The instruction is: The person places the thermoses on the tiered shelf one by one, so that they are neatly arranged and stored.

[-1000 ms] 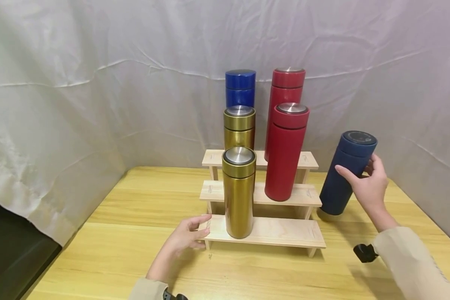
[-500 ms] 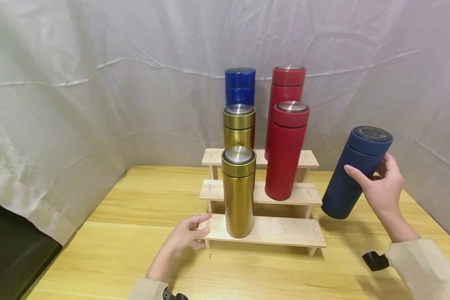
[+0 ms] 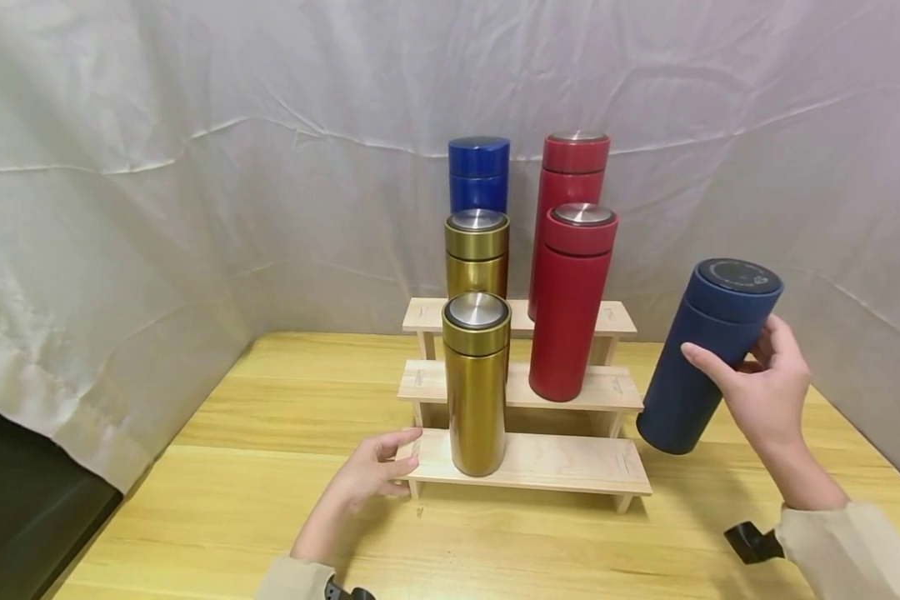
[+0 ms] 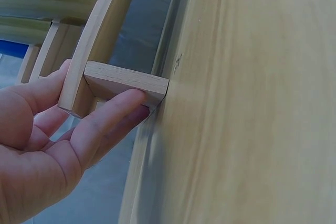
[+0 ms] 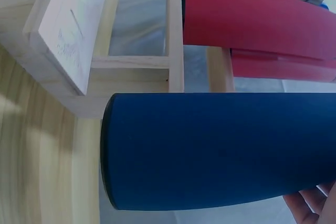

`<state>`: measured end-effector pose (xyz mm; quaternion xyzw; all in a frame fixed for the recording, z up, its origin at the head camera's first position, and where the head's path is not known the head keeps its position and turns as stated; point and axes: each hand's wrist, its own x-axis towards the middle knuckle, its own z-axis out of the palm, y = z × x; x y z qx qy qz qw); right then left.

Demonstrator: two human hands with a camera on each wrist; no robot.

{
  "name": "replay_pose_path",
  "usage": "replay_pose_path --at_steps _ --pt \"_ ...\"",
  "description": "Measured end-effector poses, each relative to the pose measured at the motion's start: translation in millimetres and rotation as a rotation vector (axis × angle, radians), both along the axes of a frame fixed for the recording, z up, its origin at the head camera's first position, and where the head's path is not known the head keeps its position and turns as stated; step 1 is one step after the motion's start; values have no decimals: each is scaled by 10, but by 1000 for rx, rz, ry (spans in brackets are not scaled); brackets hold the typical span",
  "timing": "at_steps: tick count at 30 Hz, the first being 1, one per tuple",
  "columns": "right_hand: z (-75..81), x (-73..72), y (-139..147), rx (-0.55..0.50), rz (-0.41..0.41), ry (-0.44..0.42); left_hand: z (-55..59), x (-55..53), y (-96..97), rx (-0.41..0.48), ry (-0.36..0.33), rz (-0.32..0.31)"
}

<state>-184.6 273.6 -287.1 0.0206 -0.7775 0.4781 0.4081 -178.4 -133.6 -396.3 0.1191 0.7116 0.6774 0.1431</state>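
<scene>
My right hand (image 3: 768,400) grips a navy-blue thermos bottle (image 3: 705,358) on its right side, thumb across the front. The bottle leans with its dark lid to the right, off the right end of a three-step wooden display stand (image 3: 570,462). Its base lies beside the stand in the right wrist view, where the blue body (image 5: 220,150) fills the lower half. At the left end of the lowest step, my left hand (image 3: 371,471) holds the stand. In the left wrist view, its fingers (image 4: 107,124) touch the step's end and leg (image 4: 128,80).
A gold thermos (image 3: 478,400) stands on the lowest step. Behind it, another gold thermos (image 3: 477,250) and a red one (image 3: 573,308) are on the middle step. A blue thermos (image 3: 480,171) and a second red one (image 3: 576,158) stand on top. Grey cloth (image 3: 330,208) hangs behind the table (image 3: 270,433).
My right hand has carried the navy thermos to the right and nearer me, tilting it more, then slightly down. My left hand has stayed at the stand's end.
</scene>
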Motion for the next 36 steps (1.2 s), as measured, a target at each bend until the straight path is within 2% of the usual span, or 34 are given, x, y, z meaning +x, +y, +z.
replay_pose_path --at_steps 14,22,29,36 --pt "70 159 -64 0 -1 32 0 28 -14 2 13 -1" --pt "101 274 -232 -12 35 -7 -2 21 -1 3 18 4" --pt "56 309 -427 -28 105 -36 -19 3 20 8 2 11" --pt "-35 278 -644 -14 200 16 -28 5 7 6 2 21"
